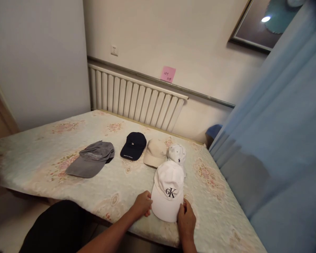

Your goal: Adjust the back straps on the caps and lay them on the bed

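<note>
A white cap [168,189] with black letters on its front lies near the front edge of a flowered mattress [42,154]. My left hand [142,204] grips the left side of its brim with curled fingers. My right hand [185,218] pinches the brim's right side. Behind the cap sit another white cap [177,153], a beige cap [155,151], a navy cap [133,145] and a grey cap [92,158].
A white radiator [131,95] runs along the far wall, with a pink note [168,74] above it. Blue curtain fabric [284,140] hangs at the right. A framed picture [263,24] hangs top right. My dark-clothed knee [55,228] is below the mattress edge.
</note>
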Demonstrator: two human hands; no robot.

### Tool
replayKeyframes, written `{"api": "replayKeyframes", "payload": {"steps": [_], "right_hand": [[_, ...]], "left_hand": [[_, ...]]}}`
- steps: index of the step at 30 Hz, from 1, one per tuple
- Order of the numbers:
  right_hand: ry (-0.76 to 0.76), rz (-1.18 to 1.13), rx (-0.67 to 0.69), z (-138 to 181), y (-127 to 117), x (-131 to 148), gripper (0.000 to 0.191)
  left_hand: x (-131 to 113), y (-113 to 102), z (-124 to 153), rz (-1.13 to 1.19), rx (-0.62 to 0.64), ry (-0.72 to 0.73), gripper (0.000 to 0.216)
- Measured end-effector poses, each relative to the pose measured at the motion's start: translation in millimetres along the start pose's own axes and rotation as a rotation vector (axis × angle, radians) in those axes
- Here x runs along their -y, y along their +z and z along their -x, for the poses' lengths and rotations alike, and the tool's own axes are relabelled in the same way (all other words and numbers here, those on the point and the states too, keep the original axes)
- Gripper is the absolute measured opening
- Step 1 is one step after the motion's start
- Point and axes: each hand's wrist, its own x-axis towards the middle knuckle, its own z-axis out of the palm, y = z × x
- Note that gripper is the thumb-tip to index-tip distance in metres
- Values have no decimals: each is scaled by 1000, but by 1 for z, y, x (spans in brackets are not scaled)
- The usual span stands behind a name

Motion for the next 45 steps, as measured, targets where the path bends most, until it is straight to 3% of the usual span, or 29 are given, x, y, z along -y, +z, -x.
{"api": "replayKeyframes", "payload": {"steps": [29,35,40,45], "right_hand": [[16,10,-8,3,-2,1,42],[50,110,31,-1,-2,-8,46],[91,171,32,-2,0,-13,51],[141,195,56,-2,-2,-10,53]], "left_hand": [[6,0,-1,58,-16,-30,23],[7,-2,6,139,-33,-38,25],[16,-17,16,222,-32,-24,21],[31,-56,27,313,-40,-24,18]]}}
